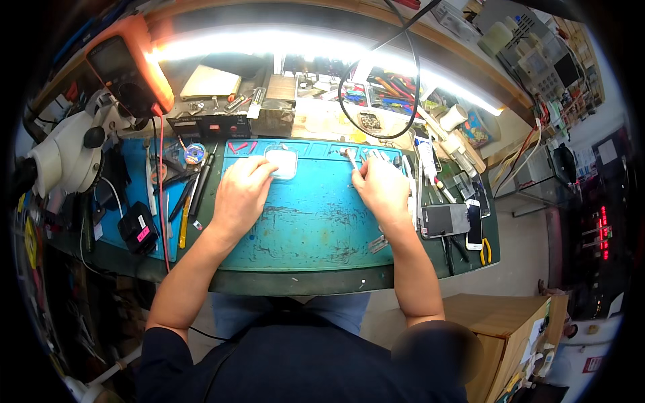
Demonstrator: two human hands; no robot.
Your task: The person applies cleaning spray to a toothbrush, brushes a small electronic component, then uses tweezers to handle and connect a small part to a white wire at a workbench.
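Note:
A blue work mat (309,221) covers the middle of the bench. My left hand (240,191) lies on the mat's far left part, fingertips touching a small clear plastic case (282,163). My right hand (383,190) is at the mat's far right part, fingers closed around a thin metal tool (350,157) whose tip points to the far edge. What lies under either palm is hidden.
A white microscope (67,151) and an orange multimeter (127,64) stand at the far left. A black power unit (208,125) sits behind the mat. Phones and a grey screen (445,219) lie to the right, yellow-handled pliers (485,250) beside them. A wooden cabinet (510,329) stands lower right.

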